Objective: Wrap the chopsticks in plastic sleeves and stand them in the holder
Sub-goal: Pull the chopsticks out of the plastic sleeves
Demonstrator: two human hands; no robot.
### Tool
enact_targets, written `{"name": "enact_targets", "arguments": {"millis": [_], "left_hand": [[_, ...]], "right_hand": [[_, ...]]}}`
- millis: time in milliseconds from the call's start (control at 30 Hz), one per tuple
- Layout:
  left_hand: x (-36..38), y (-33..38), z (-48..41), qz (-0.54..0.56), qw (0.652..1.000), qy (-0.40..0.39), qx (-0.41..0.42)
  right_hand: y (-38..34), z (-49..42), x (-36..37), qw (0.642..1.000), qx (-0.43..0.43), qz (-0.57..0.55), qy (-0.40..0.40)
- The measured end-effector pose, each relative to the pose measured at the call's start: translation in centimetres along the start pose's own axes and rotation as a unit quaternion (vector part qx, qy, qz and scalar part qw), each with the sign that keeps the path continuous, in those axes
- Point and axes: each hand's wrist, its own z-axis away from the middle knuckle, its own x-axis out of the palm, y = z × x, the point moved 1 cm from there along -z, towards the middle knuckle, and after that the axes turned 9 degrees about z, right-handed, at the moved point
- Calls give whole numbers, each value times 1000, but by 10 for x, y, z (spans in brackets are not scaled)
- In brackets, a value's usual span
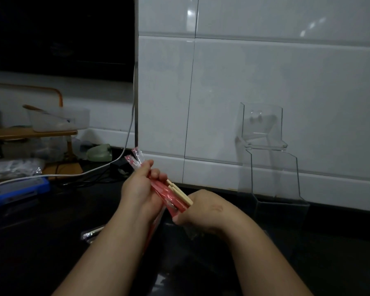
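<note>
From my remote seat, the biggest thing I see is the white tiled wall (265, 71), which fills the back and the right of the room. At its left is one dark window (62, 35). Below lies one black counter (41, 242), glossy and poorly lit.

One clear plastic holder (272, 174) stands at the back edge of the counter, toward the right, touching the wall. It has two stepped pockets, one above the other.

Two bare forearms reach in from the front edge and meet above the middle of the counter. The left hand (137, 186) has its fingers curled round a bundle of red plastic sleeves (161, 189). I count at least two sleeve ends sticking out above the hand; the exact number I cannot tell. The right hand (207, 210) shows me its back, with fingers curled under and gripping the lower ends of the chopsticks (179, 194). These are of pale wood and lie slanted against the sleeves, between the two hands. I see two or three upper ends, and I cannot be sure which.

At the left back corner stands one wooden rack (30, 132) carrying one cloudy plastic container (58, 118). Near the left edge lies one blue device (19, 186). One white cable (129, 129) hangs down along the edge of the wall and runs across the counter toward it.
</note>
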Motion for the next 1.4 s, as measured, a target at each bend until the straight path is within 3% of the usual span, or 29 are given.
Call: {"name": "enact_targets", "arguments": {"millis": [233,767,967,1267,1400], "left_hand": [[-5,-5,-4,-53,999,3,11],[-2,-6,4,-58,998,19,11],[-3,-14,1,-96,995,11,-3],[-5,-18,1,-117,992,-8,-38],[-2,-15,12,-239,964,-75,-95]], "right_hand": [[1,-1,0,992,-8,-128,5],[3,0,-2,998,15,26,-49],[3,-4,4,979,18,-188,-75],[1,3,-2,990,29,-125,-54],[6,-2,-5,993,60,-90,38]]}}
